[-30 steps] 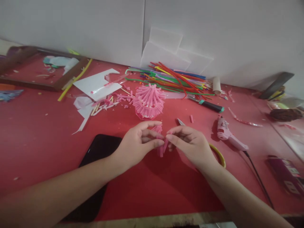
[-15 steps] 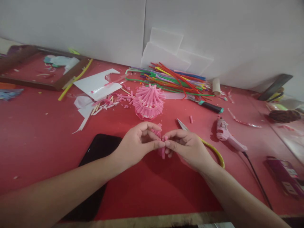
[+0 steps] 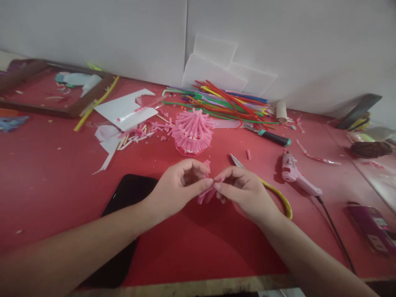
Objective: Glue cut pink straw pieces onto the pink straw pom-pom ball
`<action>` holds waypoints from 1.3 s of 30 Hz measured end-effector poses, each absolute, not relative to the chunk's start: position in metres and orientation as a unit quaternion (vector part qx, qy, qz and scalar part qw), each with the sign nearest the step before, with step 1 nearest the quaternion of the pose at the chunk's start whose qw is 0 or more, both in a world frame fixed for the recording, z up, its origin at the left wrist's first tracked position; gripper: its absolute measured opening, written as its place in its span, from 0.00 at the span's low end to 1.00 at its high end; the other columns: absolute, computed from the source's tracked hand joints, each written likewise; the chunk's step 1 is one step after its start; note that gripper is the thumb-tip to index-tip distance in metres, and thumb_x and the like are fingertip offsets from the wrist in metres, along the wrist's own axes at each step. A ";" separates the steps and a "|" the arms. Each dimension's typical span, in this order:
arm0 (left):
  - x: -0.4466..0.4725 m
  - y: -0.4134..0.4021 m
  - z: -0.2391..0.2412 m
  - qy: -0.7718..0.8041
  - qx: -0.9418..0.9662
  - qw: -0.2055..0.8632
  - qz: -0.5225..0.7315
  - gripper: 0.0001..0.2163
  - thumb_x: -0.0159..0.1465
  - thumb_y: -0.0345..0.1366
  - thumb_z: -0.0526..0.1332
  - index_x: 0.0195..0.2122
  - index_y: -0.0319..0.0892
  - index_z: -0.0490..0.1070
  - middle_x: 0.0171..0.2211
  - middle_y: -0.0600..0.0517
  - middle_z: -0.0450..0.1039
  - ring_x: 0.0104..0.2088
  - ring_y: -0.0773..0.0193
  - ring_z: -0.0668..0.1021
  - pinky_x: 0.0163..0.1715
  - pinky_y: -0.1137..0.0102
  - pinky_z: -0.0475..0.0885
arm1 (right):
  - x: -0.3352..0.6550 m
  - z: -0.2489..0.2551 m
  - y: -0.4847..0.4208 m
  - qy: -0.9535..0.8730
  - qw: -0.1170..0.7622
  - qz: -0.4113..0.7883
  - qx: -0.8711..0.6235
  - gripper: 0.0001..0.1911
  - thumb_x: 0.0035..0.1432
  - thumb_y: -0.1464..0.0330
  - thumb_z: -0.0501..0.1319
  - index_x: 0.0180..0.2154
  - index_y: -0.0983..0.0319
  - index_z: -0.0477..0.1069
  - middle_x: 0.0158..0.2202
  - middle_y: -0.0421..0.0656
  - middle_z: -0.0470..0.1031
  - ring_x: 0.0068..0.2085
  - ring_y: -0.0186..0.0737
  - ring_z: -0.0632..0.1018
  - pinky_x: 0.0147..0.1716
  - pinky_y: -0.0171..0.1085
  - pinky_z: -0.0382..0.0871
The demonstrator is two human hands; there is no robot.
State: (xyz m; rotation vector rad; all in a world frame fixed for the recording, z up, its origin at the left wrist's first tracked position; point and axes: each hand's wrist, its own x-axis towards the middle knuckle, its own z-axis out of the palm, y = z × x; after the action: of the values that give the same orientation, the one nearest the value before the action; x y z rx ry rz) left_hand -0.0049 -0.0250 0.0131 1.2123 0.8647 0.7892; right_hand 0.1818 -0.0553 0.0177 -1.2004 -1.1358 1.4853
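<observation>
My left hand (image 3: 181, 181) is closed in a pinch on a small pink pipe-cleaner piece (image 3: 204, 195), whose short strands stick out above and below the fingers. Thumb and fingertips of my right hand (image 3: 243, 186) grip a short pink strand (image 3: 222, 180) right beside it; the fingers hide where the two meet. Just beyond both hands stands a pink tiered model (image 3: 193, 133) built from many short strands. Scissors (image 3: 282, 198) with yellow handles lie partly under my right hand. A black phone (image 3: 133, 194) rests beneath my left forearm.
Pink scraps and sticks (image 3: 136, 136) lie by cut white paper (image 3: 126, 110). Behind is a bundle of coloured pipe cleaners (image 3: 229, 101). To the right are a utility knife (image 3: 275, 138), a pink glue gun (image 3: 297, 175) with its cord, and a purple box-like object (image 3: 369, 227). A brown frame (image 3: 40, 108) sits far left.
The pink piece has turned between my fingers, its lower strands now slanting left. The strand in my right hand shows more, tilted upward. The hands have barely shifted.
</observation>
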 end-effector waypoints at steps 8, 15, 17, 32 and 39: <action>-0.008 -0.030 0.018 0.413 0.693 0.471 0.356 0.11 0.69 0.42 0.56 0.43 0.44 0.77 0.43 0.49 0.75 0.46 0.61 0.77 0.49 0.66 0.71 | 0.202 0.026 -0.045 -0.509 0.410 0.568 -0.499 0.10 0.54 0.63 0.70 0.34 0.62 0.76 0.26 0.39 0.76 0.24 0.29 0.75 0.25 0.31 0.74; -0.003 -0.030 0.018 0.354 0.516 0.726 0.286 0.12 0.57 0.38 0.70 0.38 0.39 0.73 0.29 0.52 0.79 0.28 0.68 0.78 0.30 0.72 0.74 | 0.193 0.031 -0.053 -0.522 0.433 0.542 -0.496 0.10 0.54 0.62 0.70 0.34 0.61 0.76 0.28 0.40 0.78 0.25 0.31 0.77 0.27 0.32 0.76; -0.003 -0.028 0.017 0.354 0.493 0.748 0.267 0.10 0.56 0.36 0.71 0.34 0.38 0.74 0.27 0.53 0.79 0.25 0.70 0.76 0.30 0.74 0.73 | 0.190 0.029 -0.055 -0.518 0.439 0.545 -0.491 0.10 0.54 0.62 0.70 0.34 0.61 0.76 0.27 0.39 0.78 0.25 0.30 0.77 0.25 0.31 0.75; -0.005 -0.026 0.019 0.341 0.370 0.831 0.236 0.16 0.53 0.45 0.74 0.31 0.38 0.74 0.29 0.52 0.80 0.30 0.69 0.81 0.31 0.76 0.76 | 0.190 0.024 -0.062 -0.756 0.452 0.236 -0.411 0.20 0.57 0.66 0.68 0.51 0.55 0.70 0.39 0.42 0.80 0.37 0.38 0.82 0.38 0.37 0.81; -0.004 -0.025 0.017 0.350 0.362 0.820 0.273 0.16 0.54 0.44 0.73 0.33 0.39 0.72 0.31 0.56 0.76 0.31 0.71 0.78 0.33 0.75 0.75 | 0.194 0.022 -0.058 -0.847 0.394 0.054 -0.353 0.08 0.60 0.71 0.66 0.42 0.56 0.77 0.38 0.42 0.80 0.41 0.37 0.82 0.43 0.37 0.81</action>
State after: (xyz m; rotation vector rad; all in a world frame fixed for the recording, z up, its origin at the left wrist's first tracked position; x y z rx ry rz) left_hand -0.0044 -0.0253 0.0172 0.7703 0.7457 0.5805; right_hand 0.1940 -0.0579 0.0217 -0.8951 -2.1485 0.1379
